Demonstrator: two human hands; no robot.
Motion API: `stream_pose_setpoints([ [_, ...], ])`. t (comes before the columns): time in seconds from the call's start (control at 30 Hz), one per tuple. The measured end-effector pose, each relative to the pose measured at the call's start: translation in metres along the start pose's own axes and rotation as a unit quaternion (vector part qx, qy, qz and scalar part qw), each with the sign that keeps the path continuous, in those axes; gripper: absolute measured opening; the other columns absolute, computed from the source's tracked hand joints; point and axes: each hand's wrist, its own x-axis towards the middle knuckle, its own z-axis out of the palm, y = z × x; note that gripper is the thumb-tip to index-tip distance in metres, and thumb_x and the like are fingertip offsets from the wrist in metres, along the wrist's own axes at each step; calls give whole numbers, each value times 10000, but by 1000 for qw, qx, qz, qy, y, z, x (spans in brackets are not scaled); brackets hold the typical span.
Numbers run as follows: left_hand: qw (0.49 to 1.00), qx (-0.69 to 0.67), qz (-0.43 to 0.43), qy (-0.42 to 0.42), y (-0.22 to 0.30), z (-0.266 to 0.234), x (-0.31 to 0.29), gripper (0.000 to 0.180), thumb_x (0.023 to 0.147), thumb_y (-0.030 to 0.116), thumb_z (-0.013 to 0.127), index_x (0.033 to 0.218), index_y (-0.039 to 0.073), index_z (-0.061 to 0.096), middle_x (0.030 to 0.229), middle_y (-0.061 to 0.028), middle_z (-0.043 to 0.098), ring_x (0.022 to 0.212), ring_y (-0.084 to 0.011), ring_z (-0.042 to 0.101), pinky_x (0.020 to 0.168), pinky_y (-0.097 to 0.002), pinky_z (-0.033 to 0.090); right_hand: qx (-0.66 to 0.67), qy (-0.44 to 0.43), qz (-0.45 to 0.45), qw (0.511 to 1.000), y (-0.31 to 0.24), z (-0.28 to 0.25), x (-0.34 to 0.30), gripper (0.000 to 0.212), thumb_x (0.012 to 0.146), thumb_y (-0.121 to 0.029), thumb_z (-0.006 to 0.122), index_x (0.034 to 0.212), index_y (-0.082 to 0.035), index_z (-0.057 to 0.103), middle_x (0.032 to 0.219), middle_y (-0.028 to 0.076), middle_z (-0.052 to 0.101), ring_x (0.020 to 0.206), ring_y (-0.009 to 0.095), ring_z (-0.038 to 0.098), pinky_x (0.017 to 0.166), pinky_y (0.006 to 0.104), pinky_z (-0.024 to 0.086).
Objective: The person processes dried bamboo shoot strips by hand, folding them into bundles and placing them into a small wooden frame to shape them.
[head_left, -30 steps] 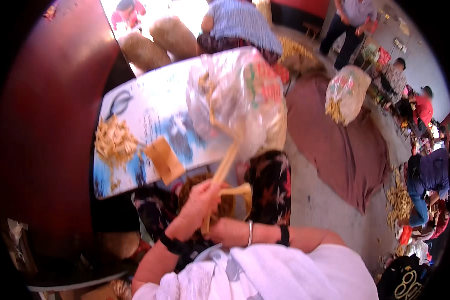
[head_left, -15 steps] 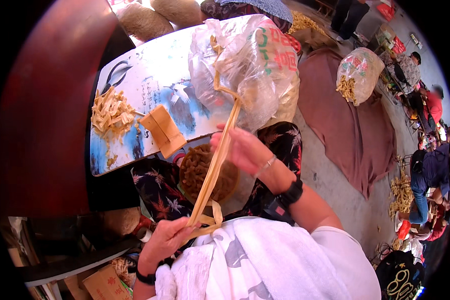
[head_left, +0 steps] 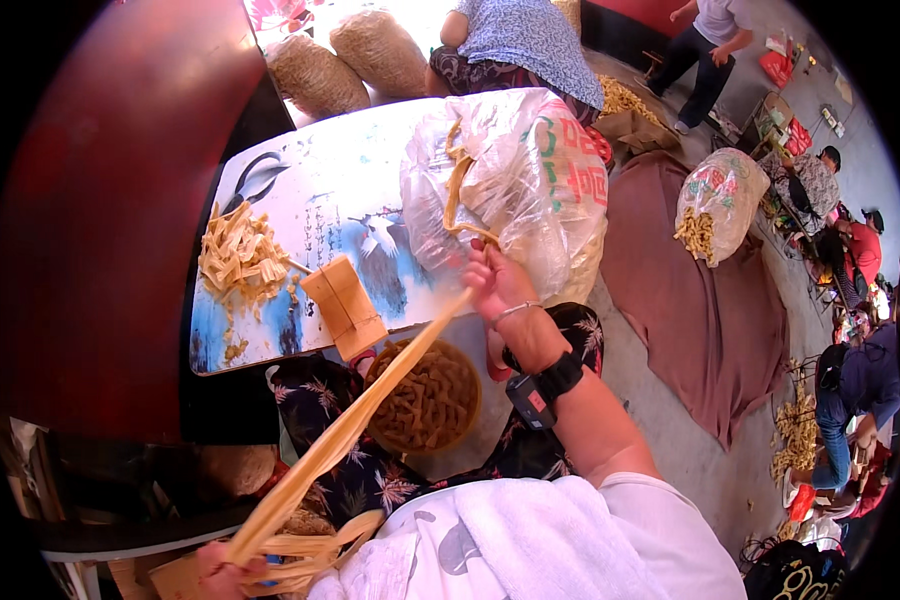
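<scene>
A long pale-yellow strip (head_left: 360, 408), made of several soft layers, stretches slantwise between my hands. My left hand (head_left: 228, 572), at the lower left and partly blurred, is closed round its lower end, where loose loops hang down. Above my lap, the fingers of my right hand (head_left: 498, 284) are closed on its upper end. From there a thinner strip (head_left: 457, 190) runs up over a large clear plastic bag (head_left: 570, 235) on the table's right side. Below the taut strip, a round basin (head_left: 477, 408) holds many short brownish-yellow pieces.
On the white-and-blue painted table (head_left: 355, 130) are a pile of yellow strips (head_left: 242, 258), dark scissors (head_left: 257, 182) and a wooden block (head_left: 344, 306). A brown cloth (head_left: 695, 290) and another filled bag (head_left: 725, 205) lie on the floor at right. Other people sit and stand around.
My left hand has moved down and left, and the strip between my hands is longer. My right hand has closed on its upper end. The view has tilted up.
</scene>
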Motion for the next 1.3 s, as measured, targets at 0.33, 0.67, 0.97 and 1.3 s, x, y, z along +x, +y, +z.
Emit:
stream_pose_setpoints([
  [0.33, 960, -210, 185, -14, 37, 98, 78, 327, 1020, 366, 400, 1090, 69, 518, 934, -228, 635, 627, -125, 531, 516, -201, 434, -482, -144, 38, 863, 62, -2, -148, 156, 1007, -152, 445, 1041, -65, 569, 742, -10, 523, 614, 71, 501, 566, 211, 434],
  [0.67, 879, 316, 224, -278, -78, 250, 148, 140, 914, 101, 561, 1003, 14, 625, 797, -164, 631, 733, -328, 619, 674, -353, 499, -594, -117, -53, 794, 82, -49, -152, 192, 947, -26, 487, 1110, 4, 586, 826, 45, 649, 734, 106, 619, 698, 248, 512],
  [0.97, 959, -112, -104, -240, -73, 261, 149, 272, 967, 201, 549, 1140, 0, 614, 827, -46, 636, 740, -117, 585, 735, -261, 515, -686, -224, 2, 692, 116, -71, -145, 148, 930, -89, 560, 1047, -7, 598, 840, 68, 651, 768, 155, 632, 700, 301, 510],
  [1.3, 887, 318, 291, -163, -95, 256, 126, 277, 813, 44, 599, 1090, 56, 589, 769, -110, 571, 710, -348, 568, 669, -411, 496, -262, -105, 153, 947, 78, -70, -116, 272, 986, -259, 541, 1147, -49, 604, 867, -9, 574, 786, 53, 556, 711, 223, 488],
])
